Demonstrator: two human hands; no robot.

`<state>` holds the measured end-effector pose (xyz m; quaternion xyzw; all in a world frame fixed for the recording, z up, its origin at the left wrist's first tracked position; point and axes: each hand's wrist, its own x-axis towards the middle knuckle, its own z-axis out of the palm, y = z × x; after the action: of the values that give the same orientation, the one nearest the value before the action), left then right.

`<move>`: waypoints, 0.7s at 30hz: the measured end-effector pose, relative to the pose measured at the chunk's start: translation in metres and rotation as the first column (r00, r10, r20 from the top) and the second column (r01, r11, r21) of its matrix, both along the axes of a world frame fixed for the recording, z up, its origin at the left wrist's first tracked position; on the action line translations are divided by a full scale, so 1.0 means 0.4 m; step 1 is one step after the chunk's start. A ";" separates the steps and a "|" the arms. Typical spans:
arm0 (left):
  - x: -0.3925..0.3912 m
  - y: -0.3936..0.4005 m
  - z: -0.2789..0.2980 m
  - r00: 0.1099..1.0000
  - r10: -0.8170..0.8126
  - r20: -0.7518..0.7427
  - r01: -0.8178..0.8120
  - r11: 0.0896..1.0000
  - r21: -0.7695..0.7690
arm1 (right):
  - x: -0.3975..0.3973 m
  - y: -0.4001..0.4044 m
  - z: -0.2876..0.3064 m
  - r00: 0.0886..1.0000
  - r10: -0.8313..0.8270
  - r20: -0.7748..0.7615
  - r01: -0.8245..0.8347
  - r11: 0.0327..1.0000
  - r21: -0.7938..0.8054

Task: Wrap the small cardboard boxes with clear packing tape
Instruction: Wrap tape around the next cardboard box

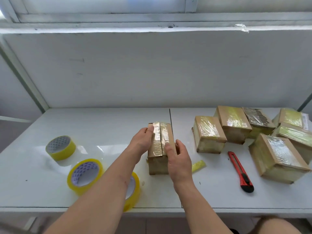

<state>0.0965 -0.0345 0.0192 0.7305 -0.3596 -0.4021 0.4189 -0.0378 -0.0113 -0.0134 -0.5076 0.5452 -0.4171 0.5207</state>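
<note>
Small cardboard box stands mid-table, top flaps taped w/ clear tape. L hand rests on box's left top edge, fingers straight, gripping nothing; R hand open at near right corner, fingers relaxed, touching the top. Three tape rolls left of box; wrapped boxes and red utility knife to the right.

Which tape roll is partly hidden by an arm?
The nearest tape roll, at the table's front edge under the left forearm; the other two rolls show fully.
</note>
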 end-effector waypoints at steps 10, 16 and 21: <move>0.097 0.201 -0.024 0.858 -0.206 0.470 0.154 0.977 0.148 | -0.036 0.017 0.089 0.991 -0.036 -0.130 0.005 0.973 -0.232; 0.140 0.265 -0.045 0.637 -0.567 0.523 0.305 0.808 0.504 | -0.031 0.057 0.097 0.972 -0.105 -0.210 0.018 0.926 -0.378; 0.162 0.281 -0.037 0.742 -0.452 0.496 0.325 0.889 0.323 | -0.040 0.091 0.097 0.954 -0.128 -0.272 -0.008 0.893 -0.450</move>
<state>0.1614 0.0780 0.0044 0.7644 -0.5651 -0.2863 0.1201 -0.0538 0.0253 0.0255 -0.6525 0.5220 -0.4666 0.2899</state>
